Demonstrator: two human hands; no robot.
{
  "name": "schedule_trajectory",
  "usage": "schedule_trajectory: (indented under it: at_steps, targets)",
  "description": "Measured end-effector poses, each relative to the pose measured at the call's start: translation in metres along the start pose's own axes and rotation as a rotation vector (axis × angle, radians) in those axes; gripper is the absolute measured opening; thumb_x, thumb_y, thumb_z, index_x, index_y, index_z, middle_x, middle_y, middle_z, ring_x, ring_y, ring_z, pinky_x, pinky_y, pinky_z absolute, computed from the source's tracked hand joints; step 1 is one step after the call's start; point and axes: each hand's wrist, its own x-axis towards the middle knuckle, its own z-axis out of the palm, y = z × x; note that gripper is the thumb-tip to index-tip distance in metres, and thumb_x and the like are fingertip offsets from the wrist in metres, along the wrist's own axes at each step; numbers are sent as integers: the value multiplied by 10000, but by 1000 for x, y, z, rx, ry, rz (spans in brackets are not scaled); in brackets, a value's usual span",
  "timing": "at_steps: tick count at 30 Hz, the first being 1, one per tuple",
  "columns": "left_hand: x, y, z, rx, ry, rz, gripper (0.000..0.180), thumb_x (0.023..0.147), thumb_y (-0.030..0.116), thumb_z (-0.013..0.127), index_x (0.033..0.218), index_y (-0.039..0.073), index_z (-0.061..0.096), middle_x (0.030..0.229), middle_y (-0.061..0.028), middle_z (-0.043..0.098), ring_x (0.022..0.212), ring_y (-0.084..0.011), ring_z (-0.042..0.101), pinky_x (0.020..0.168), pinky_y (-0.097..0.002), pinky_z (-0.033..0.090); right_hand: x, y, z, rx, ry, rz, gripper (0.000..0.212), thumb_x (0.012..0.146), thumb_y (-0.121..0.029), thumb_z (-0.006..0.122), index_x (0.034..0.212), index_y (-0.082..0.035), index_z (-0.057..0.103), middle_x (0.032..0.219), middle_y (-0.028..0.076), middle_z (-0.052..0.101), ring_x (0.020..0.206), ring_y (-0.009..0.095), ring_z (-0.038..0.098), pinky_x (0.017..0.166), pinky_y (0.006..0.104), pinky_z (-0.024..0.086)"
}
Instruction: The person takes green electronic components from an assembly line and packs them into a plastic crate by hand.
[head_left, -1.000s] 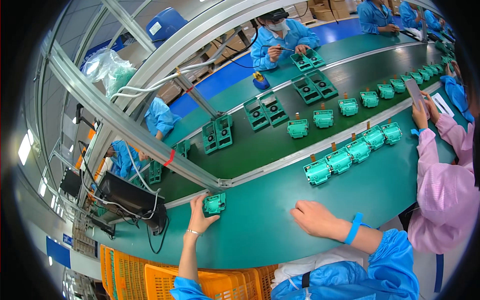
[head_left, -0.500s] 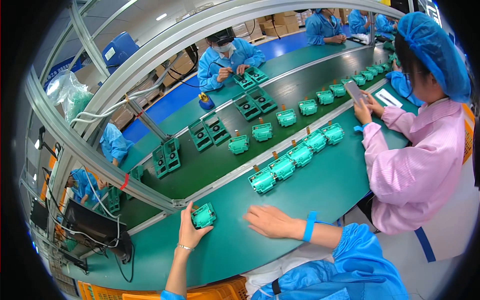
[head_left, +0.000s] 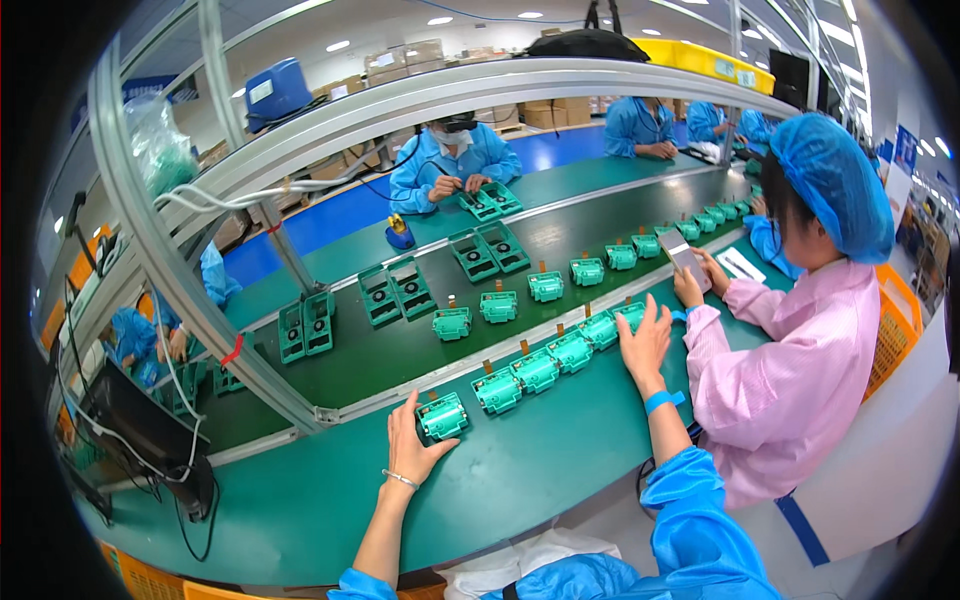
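Observation:
My left hand (head_left: pixel 408 440) has its thumb and fingers around the near side and left end of a green plastic housing (head_left: pixel 443 416) with an orange tab at its top. That housing sits on the green tabletop at the left end of a slanting row of similar green housings (head_left: pixel 535 370), with a narrow gap between. At the row's right end is my right hand (head_left: pixel 645 345), fingers and thumb spread, beside the last housing (head_left: pixel 629 314) and partly covering it. Whether the fingertips touch it is unclear.
Beyond a metal rail, a dark green belt (head_left: pixel 400 348) carries more housings and open green trays (head_left: pixel 395 290). A metal frame post (head_left: pixel 190 270) rises at left near a black monitor (head_left: pixel 140 430). At right, a person in pink (head_left: pixel 800 350) holds a phone (head_left: pixel 685 262). Another person (head_left: pixel 455 165) works opposite.
My left hand has brought its housing rightward to the row's left end. My right hand has moved from the near tabletop up to the row's right end. The view has shifted.

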Motion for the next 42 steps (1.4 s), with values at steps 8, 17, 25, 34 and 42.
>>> schedule_trajectory:
  at_steps: [8,17,25,34,42]
  targets:
    - [4,12,-6,-4,-36,0,1208,587,268,1000,1587,100,343,1477,-148,426,1317,-369,474,1170,-496,380,9,17,19,311,-193,152,602,889,-387,764,1399,-117,594,1328,169,605,1221,354,606,1049,463,463]
    - [-7,1,-42,155,-197,-108,1159,604,443,966,1585,220,391,1472,-127,466,1297,-391,501,1152,-633,333,-26,-26,4,374,-328,-40,629,905,-424,756,1405,-90,571,1272,180,599,1175,380,609,1001,466,478]
    - [-22,8,-61,519,-35,44,1115,592,606,896,1560,294,439,1445,-86,505,1355,-371,451,1122,-722,296,-48,-51,-7,324,-433,-272,605,967,-418,664,1428,-45,541,1316,206,608,1205,401,590,1027,470,446]
    - [-20,2,-51,709,-195,47,1108,641,797,716,1607,449,302,1376,-63,597,1336,-376,488,1043,-813,282,-38,-18,19,451,-458,-404,489,1055,-289,585,1435,16,537,1404,207,566,1323,336,516,1142,422,369]
    - [-17,-30,-27,610,-79,193,1060,592,803,752,1486,290,504,1272,-73,616,1379,-335,471,1074,-700,341,-28,-19,24,477,-526,-426,541,1115,-363,478,1488,30,485,1482,208,525,1383,324,479,1173,417,330]
